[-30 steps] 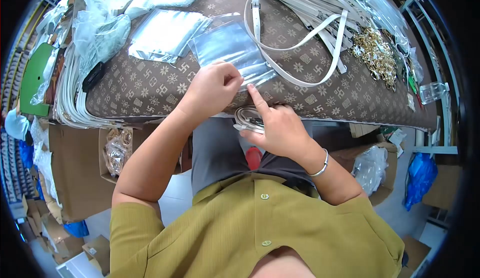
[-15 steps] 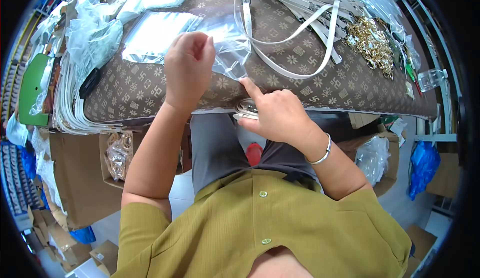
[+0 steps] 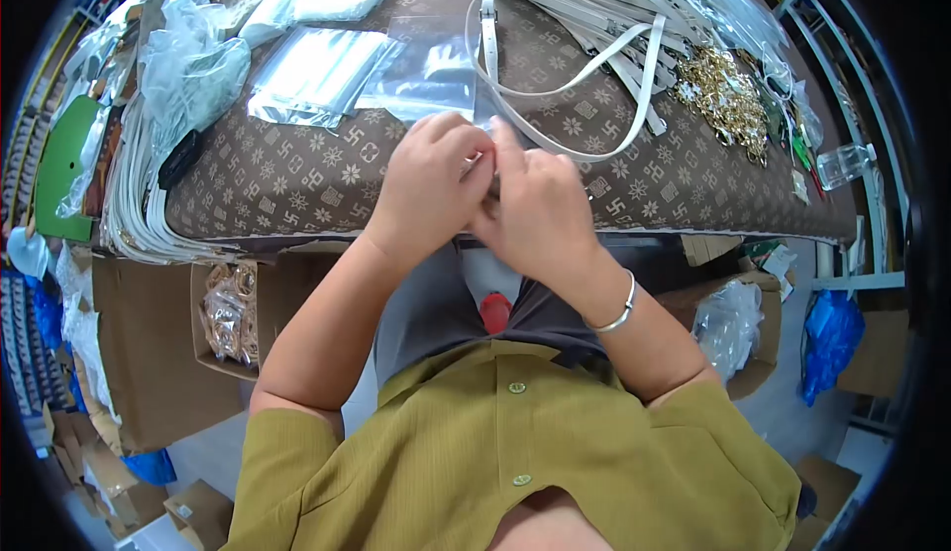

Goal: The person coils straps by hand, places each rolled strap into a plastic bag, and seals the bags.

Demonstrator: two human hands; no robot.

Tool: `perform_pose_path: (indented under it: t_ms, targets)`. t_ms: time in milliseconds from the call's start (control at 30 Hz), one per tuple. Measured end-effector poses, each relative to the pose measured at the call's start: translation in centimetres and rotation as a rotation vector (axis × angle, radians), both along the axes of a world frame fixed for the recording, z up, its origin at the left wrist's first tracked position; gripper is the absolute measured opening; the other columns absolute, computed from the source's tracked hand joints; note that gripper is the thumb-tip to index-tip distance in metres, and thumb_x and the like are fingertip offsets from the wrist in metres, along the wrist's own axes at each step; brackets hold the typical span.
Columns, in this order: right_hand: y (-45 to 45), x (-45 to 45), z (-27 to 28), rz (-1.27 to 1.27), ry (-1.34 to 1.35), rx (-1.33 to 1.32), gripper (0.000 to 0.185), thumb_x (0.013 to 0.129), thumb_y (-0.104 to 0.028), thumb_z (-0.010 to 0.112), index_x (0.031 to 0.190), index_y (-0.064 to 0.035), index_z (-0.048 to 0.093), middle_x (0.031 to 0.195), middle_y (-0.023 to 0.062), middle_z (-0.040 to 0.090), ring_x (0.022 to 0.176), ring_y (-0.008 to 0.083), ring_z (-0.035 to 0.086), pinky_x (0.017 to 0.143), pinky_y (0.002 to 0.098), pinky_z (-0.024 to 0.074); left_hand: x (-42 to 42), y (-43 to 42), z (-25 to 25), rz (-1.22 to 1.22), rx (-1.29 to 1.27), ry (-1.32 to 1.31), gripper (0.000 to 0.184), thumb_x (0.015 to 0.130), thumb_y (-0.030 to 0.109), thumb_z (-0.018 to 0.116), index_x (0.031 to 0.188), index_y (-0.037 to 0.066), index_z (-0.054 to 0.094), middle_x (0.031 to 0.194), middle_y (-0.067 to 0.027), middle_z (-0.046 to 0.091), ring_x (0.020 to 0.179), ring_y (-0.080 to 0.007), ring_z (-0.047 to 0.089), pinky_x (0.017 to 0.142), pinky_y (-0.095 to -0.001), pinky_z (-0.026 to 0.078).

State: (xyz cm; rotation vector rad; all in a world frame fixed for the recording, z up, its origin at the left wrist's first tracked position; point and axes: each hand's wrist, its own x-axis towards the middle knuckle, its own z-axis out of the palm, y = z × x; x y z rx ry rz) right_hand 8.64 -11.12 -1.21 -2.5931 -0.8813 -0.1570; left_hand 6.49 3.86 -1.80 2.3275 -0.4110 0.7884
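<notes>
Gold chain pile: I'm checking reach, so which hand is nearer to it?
Right. The right hand is below and left of the gold chain pile in the head view; the left hand is farther left, beyond the right hand.

Just one view here, from the wearer's head, looking steeply down and forward! Shirt fills the bottom, near the lens; left hand and right hand sit mid-frame; the worktop runs away up top, wide-angle, edges bowing into black.

Bag, strap block ahead — cloth open left.
</notes>
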Motion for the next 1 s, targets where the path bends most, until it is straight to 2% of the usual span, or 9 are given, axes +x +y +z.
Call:
perform_pose_path:
  t_ms: [67, 200, 300, 467, 600, 767, 833, 900, 1000]
  targets:
    - [0.5, 0.6, -0.6, -0.126, -0.015, 0.057, 0.072, 0.072, -0.037, 0.069, 0.122, 0.0083, 0.044, 0.090, 0.0255, 0.062, 0.084, 0.0386, 0.061, 0.079, 0.0416, 0.0463, -0.6, 0.2, 0.0, -0.054, 0.059, -0.056, 0.009, 0.074, 0.008, 0.065, 0.079, 0.004, 0.058, 0.078, -0.0100, 0.056, 0.071, -0.0279, 0.056, 0.067, -0.0355, 0.046]
    - [-0.5, 1.0, -0.9, -0.134, 0.002, 0.272, 0.068, 0.073, -0.037, 0.069, 0.117, 0.0087, 0.048, 0.091, 0.0265, 0.062, 0.086, 0.0382, 0.061, 0.079, 0.0409, 0.0470, -2.4, 0.0, -1.0, 0.077, -0.022, -0.229, 0.012, 0.081, 0.013, 0.063, 0.085, 0.003, 0.057, 0.083, -0.0083, 0.057, 0.071, -0.0225, 0.057, 0.071, -0.0315, 0.047]
    - [-1.0, 0.4, 0.0, -0.091, 0.080, 0.333, 0.067, 0.073, -0.037, 0.069, 0.116, 0.0096, 0.049, 0.094, 0.0273, 0.061, 0.089, 0.0383, 0.061, 0.080, 0.0397, 0.0470, -3.8, -1.0, -2.1, 0.055, -1.239, 0.338, 0.021, 0.087, 0.018, 0.059, 0.095, -0.001, 0.055, 0.091, -0.0075, 0.058, 0.076, -0.0158, 0.058, 0.074, -0.0281, 0.048]
    - [-0.8, -0.7, 0.1, -0.005, 0.163, 0.303, 0.066, 0.075, -0.036, 0.068, 0.118, 0.0095, 0.048, 0.099, 0.0274, 0.061, 0.093, 0.0381, 0.060, 0.081, 0.0378, 0.0472, -3.0, -0.9, -1.6, -0.121, -1.247, 0.515, 0.029, 0.090, 0.018, 0.054, 0.109, -0.004, 0.049, 0.101, -0.0095, 0.057, 0.082, -0.0124, 0.058, 0.074, -0.0270, 0.050]
    - [-1.6, -0.5, 0.4, -0.017, 0.287, 0.428, 0.064, 0.074, -0.034, 0.068, 0.122, 0.0042, 0.048, 0.101, 0.0272, 0.060, 0.093, 0.0380, 0.060, 0.081, 0.0382, 0.0474, -3.2, -0.1, -1.4, -0.125, -1.444, 0.616, 0.032, 0.089, 0.012, 0.053, 0.115, -0.004, 0.047, 0.105, -0.0118, 0.057, 0.085, -0.0167, 0.059, 0.076, -0.0290, 0.050]
    - [-0.9, -0.7, 0.6, 0.011, 0.316, 0.314, 0.060, 0.074, -0.032, 0.069, 0.122, -0.0011, 0.050, 0.102, 0.0244, 0.061, 0.094, 0.0374, 0.060, 0.080, 0.0381, 0.0470, -3.6, 0.6, -2.3, -0.307, -1.540, 0.755, 0.034, 0.090, 0.013, 0.049, 0.118, -0.005, 0.046, 0.106, -0.0118, 0.057, 0.090, -0.0191, 0.059, 0.081, -0.0318, 0.049]
    - [-0.9, -0.6, 0.5, 0.075, 0.228, 0.286, 0.059, 0.073, -0.031, 0.069, 0.121, -0.0034, 0.051, 0.101, 0.0217, 0.062, 0.092, 0.0362, 0.060, 0.080, 0.0384, 0.0464, -3.6, 0.9, -2.4, -0.410, -1.597, 0.775, 0.036, 0.091, 0.015, 0.048, 0.121, -0.005, 0.045, 0.107, -0.0117, 0.057, 0.092, -0.0205, 0.059, 0.083, -0.0336, 0.048]
    - [-0.9, -0.4, 0.5, 0.112, 0.183, 0.272, 0.058, 0.072, -0.031, 0.069, 0.121, -0.0046, 0.052, 0.100, 0.0203, 0.062, 0.092, 0.0356, 0.060, 0.080, 0.0386, 0.0461, -3.9, 1.4, -1.7, -0.388, -1.574, 0.804, 0.037, 0.091, 0.015, 0.047, 0.122, -0.005, 0.044, 0.108, -0.0119, 0.057, 0.093, -0.0206, 0.058, 0.084, -0.0345, 0.048]
    - [-1.3, -0.5, 0.5, 0.055, -0.006, 0.022, 0.053, 0.072, -0.029, 0.070, 0.116, -0.0053, 0.054, 0.098, 0.0164, 0.063, 0.091, 0.0333, 0.059, 0.080, 0.0390, 0.0448, -4.1, 1.6, -0.8, -0.351, -1.534, 0.876, 0.040, 0.092, 0.017, 0.046, 0.126, -0.004, 0.041, 0.111, -0.0122, 0.056, 0.097, -0.0210, 0.057, 0.086, -0.0364, 0.046]
